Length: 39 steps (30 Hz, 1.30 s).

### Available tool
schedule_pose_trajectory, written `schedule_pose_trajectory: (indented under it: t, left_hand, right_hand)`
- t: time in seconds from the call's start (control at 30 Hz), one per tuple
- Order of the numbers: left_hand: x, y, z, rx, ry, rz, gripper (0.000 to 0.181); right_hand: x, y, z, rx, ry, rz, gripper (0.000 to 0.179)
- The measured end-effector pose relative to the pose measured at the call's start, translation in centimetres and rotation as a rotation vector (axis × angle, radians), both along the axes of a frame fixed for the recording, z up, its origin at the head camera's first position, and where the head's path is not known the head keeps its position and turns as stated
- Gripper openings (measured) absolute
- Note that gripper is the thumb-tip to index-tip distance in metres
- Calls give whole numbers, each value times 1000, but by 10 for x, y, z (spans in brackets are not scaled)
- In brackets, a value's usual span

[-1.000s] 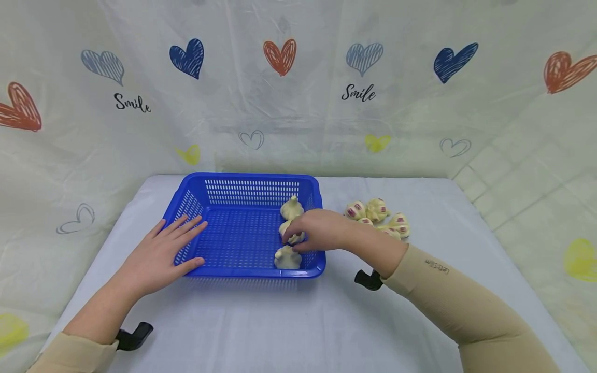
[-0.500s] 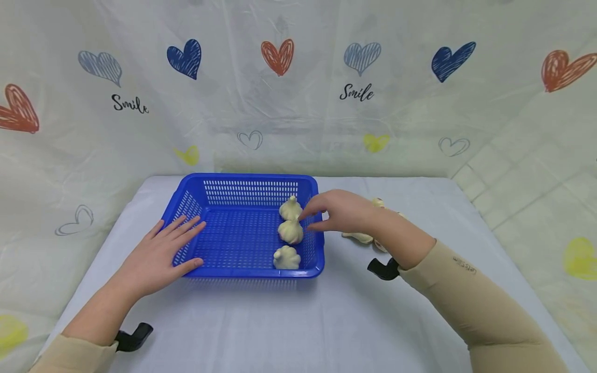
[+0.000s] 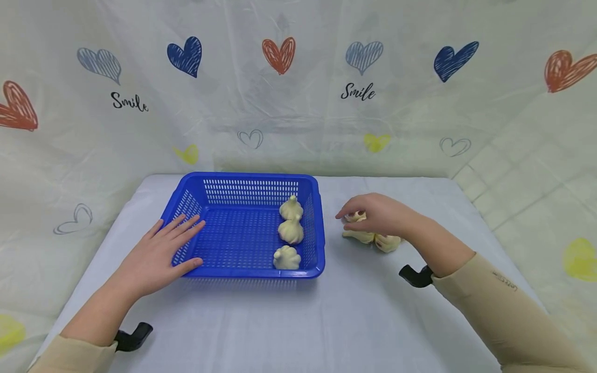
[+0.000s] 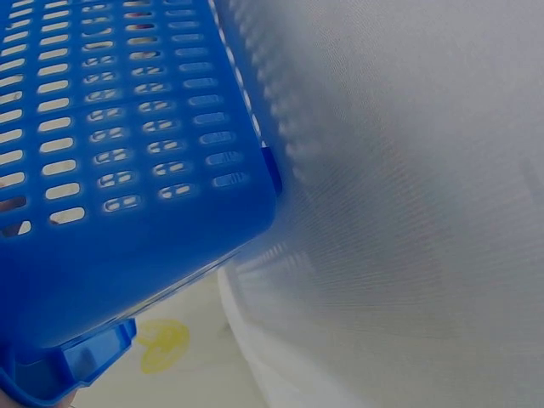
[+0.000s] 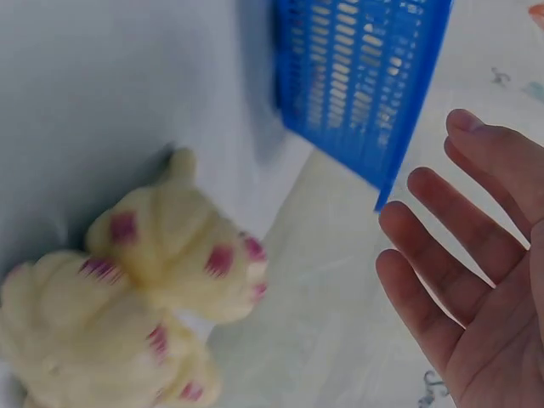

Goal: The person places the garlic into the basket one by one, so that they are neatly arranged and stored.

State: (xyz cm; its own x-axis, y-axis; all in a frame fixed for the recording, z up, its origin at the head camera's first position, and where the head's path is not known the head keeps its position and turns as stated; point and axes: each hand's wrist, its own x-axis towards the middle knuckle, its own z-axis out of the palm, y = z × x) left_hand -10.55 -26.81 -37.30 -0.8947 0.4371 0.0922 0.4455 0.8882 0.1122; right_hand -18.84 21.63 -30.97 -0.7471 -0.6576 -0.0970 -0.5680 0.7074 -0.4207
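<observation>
In the head view a blue plastic basket holds three garlic bulbs along its right side: a rear bulb, a middle bulb and a front bulb. My left hand lies with spread fingers over the basket's left rim. To the right of the basket, my right hand hovers over a cluster of garlic bulbs, hiding part of it. The right wrist view shows that hand's relaxed fingers with nothing between them, beside pale garlic bulbs with purple marks.
A white cloth covers the table. Behind it hangs a pale curtain printed with hearts. Black wrist mounts stick out from under both forearms. The basket's slotted wall fills the upper left of the left wrist view.
My right hand has let go of the middle garlic bulb, come out of the basket and moved right over the cluster. The left hand has stayed on the basket rim.
</observation>
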Motion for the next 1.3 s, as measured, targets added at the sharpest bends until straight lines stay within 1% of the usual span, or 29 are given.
schedule_pose_trajectory:
  t: [0.17, 0.3, 0.4, 0.5, 0.6, 0.73, 0.9, 1.03, 1.3]
  left_hand:
    - [0, 0, 0, -1, -6, 3, 80]
    - [0, -1, 0, -2, -9, 1, 80]
    - [0, -1, 0, -5, -9, -1, 80]
    - [1, -2, 1, -5, -8, -1, 80]
    - [1, -2, 1, -6, -6, -1, 80]
    - [0, -1, 0, -7, -5, -3, 80]
    - [-1, 0, 0, -4, -4, 1, 80]
    - [-1, 0, 0, -6, -4, 3, 80]
    - [0, 1, 1, -6, -8, 4, 80]
  right_hand:
    - [2, 30, -8, 15, -36, -77, 24]
    - [6, 50, -13, 28, -37, -126, 26]
    - [8, 61, -16, 24, -41, -157, 27]
    - [9, 67, -18, 22, -40, -172, 29]
    - [7, 69, -21, 20, -37, -181, 30]
    - [3, 65, -25, 51, -25, -178, 32]
    - [-3, 55, -32, 146, 10, -139, 36]
    - [-4, 47, -40, 216, 27, -128, 39]
    - [-7, 36, -51, 302, 1, -173, 44]
